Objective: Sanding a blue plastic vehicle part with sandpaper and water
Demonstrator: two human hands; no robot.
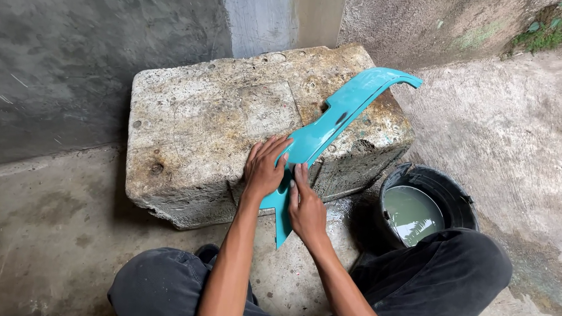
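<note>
Turquoise plastic panel (330,121), laid across concrete block (204,123); pressed under flat open left hand (264,168), open right hand (306,207) alongside; bucket (450,188) right.

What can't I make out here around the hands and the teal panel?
Head view only:
- Teal panel: the middle stretch is covered by the left hand and right hand.
- Anything under the right hand's palm: hidden.
- Black bucket: near rim hidden by the knee; cloudy water hides its bottom.
- Concrete block: far side unseen.

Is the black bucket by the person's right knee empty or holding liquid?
Holding liquid: the black bucket stands upright with cloudy greenish-grey water filling its lower part, well below the rim.
</note>
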